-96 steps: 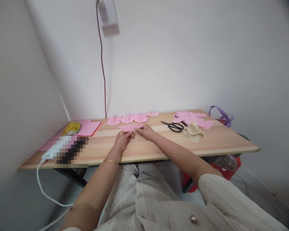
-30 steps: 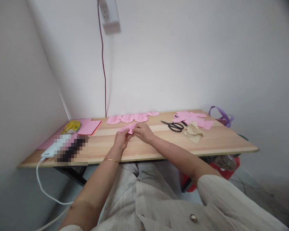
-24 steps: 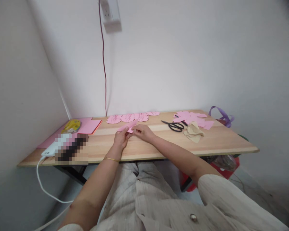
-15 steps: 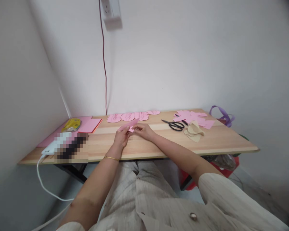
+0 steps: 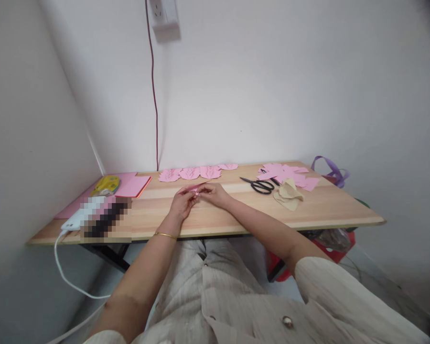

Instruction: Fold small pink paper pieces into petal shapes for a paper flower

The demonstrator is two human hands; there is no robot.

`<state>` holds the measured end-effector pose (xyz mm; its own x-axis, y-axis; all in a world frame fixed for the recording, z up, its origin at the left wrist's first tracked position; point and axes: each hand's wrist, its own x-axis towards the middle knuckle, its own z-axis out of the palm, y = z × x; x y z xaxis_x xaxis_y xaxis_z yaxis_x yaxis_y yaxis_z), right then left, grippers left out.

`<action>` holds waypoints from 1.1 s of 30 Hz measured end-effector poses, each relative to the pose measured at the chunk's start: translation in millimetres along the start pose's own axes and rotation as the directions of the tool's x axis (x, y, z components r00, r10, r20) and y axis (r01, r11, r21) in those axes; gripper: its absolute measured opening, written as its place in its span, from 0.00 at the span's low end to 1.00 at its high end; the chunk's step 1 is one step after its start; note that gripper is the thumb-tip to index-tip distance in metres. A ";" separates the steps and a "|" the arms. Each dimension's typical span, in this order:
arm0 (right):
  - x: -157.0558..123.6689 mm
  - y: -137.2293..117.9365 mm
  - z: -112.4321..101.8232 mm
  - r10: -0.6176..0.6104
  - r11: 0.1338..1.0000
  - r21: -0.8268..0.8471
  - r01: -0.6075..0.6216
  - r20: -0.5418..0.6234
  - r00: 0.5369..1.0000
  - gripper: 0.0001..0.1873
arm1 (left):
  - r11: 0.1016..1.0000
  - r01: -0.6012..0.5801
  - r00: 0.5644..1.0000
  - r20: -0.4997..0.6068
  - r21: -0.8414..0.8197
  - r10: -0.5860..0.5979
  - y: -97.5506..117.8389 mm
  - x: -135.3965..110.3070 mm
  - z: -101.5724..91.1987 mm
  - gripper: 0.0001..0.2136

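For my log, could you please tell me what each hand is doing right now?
Left hand: closed on the pink paper piece.
Right hand: closed on it too.

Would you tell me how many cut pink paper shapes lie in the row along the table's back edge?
4, side by side from left to right: first shape, second shape, third shape, fourth shape. Overlap may hide another.

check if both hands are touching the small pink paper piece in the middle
Touching. The head view shows the left hand and the right hand each pinching one end of the pink paper piece with their fingertips.
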<state>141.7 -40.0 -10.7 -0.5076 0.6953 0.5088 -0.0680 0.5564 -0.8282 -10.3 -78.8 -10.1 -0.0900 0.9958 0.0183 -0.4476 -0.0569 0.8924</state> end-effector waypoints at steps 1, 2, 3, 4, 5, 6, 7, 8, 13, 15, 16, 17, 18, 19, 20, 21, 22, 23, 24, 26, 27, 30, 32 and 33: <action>0.0 -0.6 0.0 0.009 1.000 0.012 -0.009 0.000 1.000 0.10 | 1.000 -0.003 1.000 0.008 0.002 0.003 0.2 -0.2 0.4 0.12; 0.1 -1.2 -0.1 0.018 1.000 0.021 -0.018 0.000 1.000 0.11 | 1.000 -0.007 1.000 0.014 0.001 0.007 0.3 -0.3 0.8 0.13; 0.1 -1.7 -0.2 0.025 0.999 0.025 -0.025 0.002 1.000 0.11 | 1.000 -0.010 1.000 0.018 -0.001 0.010 0.4 -0.4 1.0 0.14; 0.2 -2.1 -0.3 0.030 0.999 0.025 -0.030 0.003 1.000 0.11 | 1.000 -0.010 1.000 0.018 -0.004 0.010 0.4 -0.4 1.2 0.14; 0.2 -2.3 -0.4 0.033 0.999 0.023 -0.033 0.001 0.999 0.11 | 1.000 -0.012 1.000 0.016 -0.008 0.012 0.2 -0.3 1.2 0.15; 0.2 -2.3 -0.3 0.034 0.999 0.019 -0.034 -0.004 0.999 0.11 | 1.000 -0.011 1.000 0.015 -0.009 0.011 0.1 -0.3 1.1 0.15; 0.2 -2.1 -0.2 0.036 0.999 0.016 -0.036 -0.009 0.999 0.12 | 1.000 -0.012 1.000 0.015 -0.010 0.012 -0.2 -0.2 0.9 0.15; 0.2 -1.8 0.0 0.039 0.999 0.016 -0.039 -0.015 0.999 0.12 | 1.000 -0.014 1.000 0.015 -0.009 0.014 -0.4 -0.2 0.8 0.14; 0.3 0.2 2.9 0.084 0.995 0.065 -0.081 -0.046 0.995 0.12 | 1.000 -0.017 1.000 0.014 -0.002 0.017 -0.3 -0.2 1.1 0.12; 0.7 0.5 4.6 0.120 0.989 0.095 -0.115 -0.055 0.991 0.12 | 1.000 -0.006 1.000 0.014 0.009 0.006 0.0 -0.2 1.6 0.11; 0.9 0.5 5.4 0.140 0.985 0.109 -0.133 -0.057 0.988 0.12 | 1.000 -0.002 1.000 0.013 0.017 0.002 0.0 -0.1 1.9 0.11; 1.1 0.5 6.2 0.158 0.981 0.122 -0.150 -0.061 0.986 0.13 | 1.000 0.001 1.000 0.011 0.026 -0.001 -0.1 0.0 2.1 0.11; 1.3 0.6 6.8 0.175 0.977 0.134 -0.165 -0.065 0.982 0.13 | 0.999 0.002 1.000 0.007 0.034 -0.002 -0.3 0.2 2.2 0.10; 1.3 0.7 7.4 0.190 0.973 0.147 -0.178 -0.069 0.979 0.13 | 0.999 0.003 1.000 0.004 0.041 -0.003 -0.6 0.3 2.2 0.10; 1.3 0.8 7.9 0.202 0.969 0.159 -0.188 -0.075 0.977 0.13 | 0.999 0.003 1.000 0.001 0.046 -0.003 -0.9 0.5 2.2 0.10; 1.3 0.9 8.2 0.212 0.966 0.171 -0.196 -0.081 0.974 0.13 | 0.999 0.001 1.000 -0.002 0.047 -0.001 -1.2 0.7 2.1 0.10; 1.3 1.0 8.4 0.222 0.962 0.181 -0.205 -0.085 0.971 0.13 | 0.999 -0.001 1.000 -0.005 0.046 0.001 -1.5 0.8 2.0 0.10; 1.2 0.9 8.6 0.230 0.959 0.188 -0.211 -0.087 0.969 0.13 | 0.999 -0.003 1.000 -0.006 0.043 0.003 -1.8 1.0 1.9 0.10; 1.1 0.7 8.7 0.237 0.957 0.193 -0.217 -0.085 0.968 0.13 | 0.999 -0.006 1.000 -0.008 0.039 0.006 -1.9 1.2 1.7 0.10; 1.1 -0.3 8.9 0.247 0.953 0.201 -0.228 -0.076 0.966 0.12 | 0.999 -0.010 1.000 -0.015 0.033 0.010 -2.2 1.5 1.6 0.10; 1.0 -1.1 9.0 0.250 0.951 0.205 -0.231 -0.071 0.966 0.11 | 0.999 -0.009 1.000 -0.019 0.031 0.010 -2.3 1.7 1.6 0.10; 0.9 -4.3 9.5 0.256 0.947 0.218 -0.237 -0.064 0.965 0.10 | 1.000 -0.006 1.000 -0.028 0.025 0.007 -2.4 1.9 2.0 0.11; 0.9 -6.0 10.0 0.258 0.947 0.215 -0.237 -0.072 0.964 0.09 | 1.000 -0.003 1.000 -0.029 0.021 0.004 -2.5 1.8 2.6 0.11; 0.8 -6.6 10.3 0.259 0.947 0.213 -0.238 -0.077 0.963 0.09 | 1.000 -0.004 1.000 -0.029 0.018 0.004 -2.6 1.7 2.9 0.11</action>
<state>132.8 -47.8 -7.2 -0.4405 0.8486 0.2931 -0.1267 0.2644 -0.9561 -6.7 -76.7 -11.1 -0.1177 0.9930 0.0092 -0.4310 -0.0595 0.9004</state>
